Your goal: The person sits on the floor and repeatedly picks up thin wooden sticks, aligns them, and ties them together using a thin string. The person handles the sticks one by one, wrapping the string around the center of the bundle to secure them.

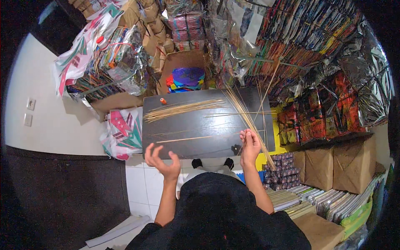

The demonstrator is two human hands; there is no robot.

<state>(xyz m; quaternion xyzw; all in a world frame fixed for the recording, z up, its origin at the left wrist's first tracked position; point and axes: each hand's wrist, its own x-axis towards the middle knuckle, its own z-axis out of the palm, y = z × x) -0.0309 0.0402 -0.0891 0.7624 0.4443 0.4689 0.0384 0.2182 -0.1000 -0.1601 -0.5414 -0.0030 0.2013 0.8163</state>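
My right hand [250, 148] is closed in a pinch at the right part of a low dark table [189, 152]. Between its fingertips is one end of a thin bamboo stick [183, 139], which reaches left across the table. My left hand [163, 163] is raised at the table's near left edge, fingers spread and holding nothing. A bundle of thin sticks [183, 110] lies at the far left of the tabletop. Another bundle [243, 111] slants past my right hand and over the near edge. Several loose sticks lie between them, and some cross the right bundle.
An orange thread spool [163, 101] stands at the table's far left. Beyond it, a cardboard box [183, 62] holds colourful sheets. Wrapped stacks [287, 37] crowd the far side and right. Brown paper packages [350, 162] and small dark boxes [283, 171] sit at the near right.
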